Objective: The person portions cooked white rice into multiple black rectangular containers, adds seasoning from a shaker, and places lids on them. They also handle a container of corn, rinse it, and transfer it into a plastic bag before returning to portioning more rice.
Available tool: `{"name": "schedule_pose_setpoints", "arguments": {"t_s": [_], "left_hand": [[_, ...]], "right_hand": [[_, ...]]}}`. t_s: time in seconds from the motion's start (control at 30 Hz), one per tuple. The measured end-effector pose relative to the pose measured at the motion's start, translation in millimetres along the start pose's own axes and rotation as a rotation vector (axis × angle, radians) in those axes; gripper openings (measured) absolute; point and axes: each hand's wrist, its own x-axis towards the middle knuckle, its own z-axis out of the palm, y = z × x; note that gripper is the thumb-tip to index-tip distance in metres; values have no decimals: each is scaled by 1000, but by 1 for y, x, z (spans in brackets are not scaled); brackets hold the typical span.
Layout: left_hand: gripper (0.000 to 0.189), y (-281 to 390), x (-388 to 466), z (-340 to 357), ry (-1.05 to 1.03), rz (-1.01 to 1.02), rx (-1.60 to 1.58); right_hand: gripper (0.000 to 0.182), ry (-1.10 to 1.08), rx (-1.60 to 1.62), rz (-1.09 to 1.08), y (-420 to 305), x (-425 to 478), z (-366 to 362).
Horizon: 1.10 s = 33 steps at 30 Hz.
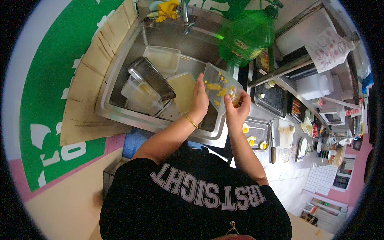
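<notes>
A clear plastic container (pixel 212 75) with yellow pieces like diced egg yolk stuck to it is tilted over the right side of the steel sink (pixel 218 127). My right hand (pixel 238 109) grips its lower right side, thumb on the near face. Against its left edge rests my left hand (pixel 200 99), fingers pointing up; the far side of the grip is hidden. Below and to the left, the sink holds a clear plastic tub (pixel 162 58), a dark metal pan (pixel 154 76), a smaller clear tub (pixel 139 94) and a pale flat container (pixel 183 90).
A faucet (pixel 185 18) and yellow cloth (pixel 167 11) are at the sink's back. A large green plastic bottle (pixel 249 34) stands behind the container. On the right counter are a metal tray (pixel 259 127) with halved boiled eggs, a cleaver (pixel 274 133) and a scale (pixel 302 147).
</notes>
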Motion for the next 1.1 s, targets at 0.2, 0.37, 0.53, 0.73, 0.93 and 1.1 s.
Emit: {"name": "schedule_pose_setpoints", "arguments": {"t_s": [0.2,0.37,0.53,0.73,0.93,1.1], "left_hand": [[61,18,26,-26,-22,-121,-119],[58,44,36,-32,-135,10,170],[62,49,51,-30,-176,-221,-250],[69,54,63,-27,-258,-325,-371],[74,51,68,-32,-271,-430,-476],[75,47,76,-41,-314,-561,-617]], "right_hand": [[60,-8,-109,-137,-24,-16,48],[62,8,-278,-186,-47,-18,74],[66,23,-328,-289,-52,-13,87],[70,27,-376,-376,-60,-3,95],[73,-1,-414,-428,-73,3,102],[73,-5,-390,-416,-71,2,106]]}}
